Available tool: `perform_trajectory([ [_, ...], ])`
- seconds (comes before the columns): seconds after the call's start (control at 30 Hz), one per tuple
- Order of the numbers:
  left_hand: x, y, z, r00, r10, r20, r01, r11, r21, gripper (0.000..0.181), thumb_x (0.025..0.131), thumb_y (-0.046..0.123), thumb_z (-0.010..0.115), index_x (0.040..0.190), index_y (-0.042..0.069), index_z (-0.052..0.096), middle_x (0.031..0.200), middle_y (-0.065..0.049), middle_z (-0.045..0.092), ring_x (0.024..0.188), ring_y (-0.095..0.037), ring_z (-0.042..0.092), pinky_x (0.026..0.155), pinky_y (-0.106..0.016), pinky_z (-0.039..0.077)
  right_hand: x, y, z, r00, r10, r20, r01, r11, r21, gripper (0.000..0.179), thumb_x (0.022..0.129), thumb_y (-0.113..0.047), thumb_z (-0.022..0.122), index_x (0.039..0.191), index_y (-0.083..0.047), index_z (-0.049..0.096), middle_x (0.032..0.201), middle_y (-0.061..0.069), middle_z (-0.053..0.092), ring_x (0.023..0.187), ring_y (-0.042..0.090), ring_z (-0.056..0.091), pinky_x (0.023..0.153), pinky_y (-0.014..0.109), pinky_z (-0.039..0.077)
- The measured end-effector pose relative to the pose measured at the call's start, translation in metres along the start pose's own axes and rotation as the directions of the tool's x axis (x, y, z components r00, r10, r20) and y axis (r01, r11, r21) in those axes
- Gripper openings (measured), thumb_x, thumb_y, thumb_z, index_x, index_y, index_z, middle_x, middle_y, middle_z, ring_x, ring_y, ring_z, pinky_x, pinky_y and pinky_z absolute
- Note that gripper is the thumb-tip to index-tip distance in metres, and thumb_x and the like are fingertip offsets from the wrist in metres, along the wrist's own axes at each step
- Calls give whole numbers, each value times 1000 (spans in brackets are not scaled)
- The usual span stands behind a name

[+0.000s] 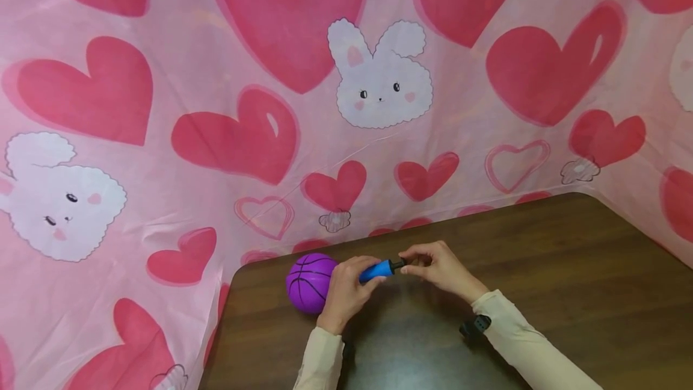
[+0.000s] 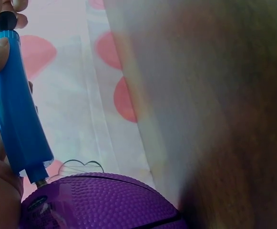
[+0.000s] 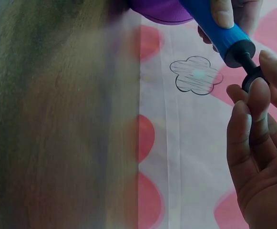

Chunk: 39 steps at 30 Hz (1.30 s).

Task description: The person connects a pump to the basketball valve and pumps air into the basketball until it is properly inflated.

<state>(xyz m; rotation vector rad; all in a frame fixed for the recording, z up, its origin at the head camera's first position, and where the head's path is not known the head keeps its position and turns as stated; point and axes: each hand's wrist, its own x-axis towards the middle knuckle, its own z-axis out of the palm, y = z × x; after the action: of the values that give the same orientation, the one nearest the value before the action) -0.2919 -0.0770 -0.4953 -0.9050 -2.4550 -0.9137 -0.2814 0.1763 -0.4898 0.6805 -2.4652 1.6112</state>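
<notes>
My left hand (image 1: 349, 287) grips a blue hand pump (image 2: 21, 105) round its barrel, thumb near the black-capped end. In the left wrist view the pump's narrow tip meets the surface of a purple basketball (image 1: 308, 283), which has black seam lines. The black pump handle (image 3: 253, 78) is pinched between the thumb and fingers of my right hand (image 1: 441, 266). A short length of black rod (image 3: 245, 61) shows between handle and barrel in the right wrist view. The ball sits just left of my left hand, partly hidden by it in the head view.
A dark wooden table (image 1: 541, 257) lies under both hands, and the ball is near its back left edge. Pink cloth (image 1: 465, 131) printed with hearts and rabbits hangs behind the table and along its sides. A black wrist camera (image 1: 475, 327) is on the right sleeve.
</notes>
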Motion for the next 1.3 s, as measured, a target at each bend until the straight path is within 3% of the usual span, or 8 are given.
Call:
perform_trajectory([
  [0.37,0,0,-1,1000,-19,19,20,1000,-20,30,87,25,86,114,15,78,111,-1,79,100,-15,76,94,-39,62,2,-1,-4,1000,-17,11,17,999,-33,25,88,-18,84,112,-14,79,92,4,79,63,12,59,55,26,55],
  [0.7,0,2,0,1000,25,-11,-25,1000,-10,29,86,26,87,112,14,79,109,-1,80,98,-15,76,90,-37,63,2,-2,-11,998,-61,2,61,994,-88,24,84,-14,87,106,-19,79,88,-1,77,61,7,58,54,27,55],
  [1.03,0,-2,-1,1000,-2,-21,1,1000,-26,31,84,22,89,113,14,79,111,-1,80,99,-16,77,91,-38,63,-1,-3,-47,997,-68,-36,63,989,-135,24,81,-9,88,100,-19,77,83,-6,74,65,8,59,57,25,54],
  [1.3,1,-3,-4,999,-24,-25,22,999,-46,33,84,19,89,115,12,78,112,-2,80,100,-17,77,92,-40,63,-6,-1,-72,987,-121,-107,112,990,-88,23,82,1,84,96,-15,75,76,-4,71,65,8,60,56,24,50],
])
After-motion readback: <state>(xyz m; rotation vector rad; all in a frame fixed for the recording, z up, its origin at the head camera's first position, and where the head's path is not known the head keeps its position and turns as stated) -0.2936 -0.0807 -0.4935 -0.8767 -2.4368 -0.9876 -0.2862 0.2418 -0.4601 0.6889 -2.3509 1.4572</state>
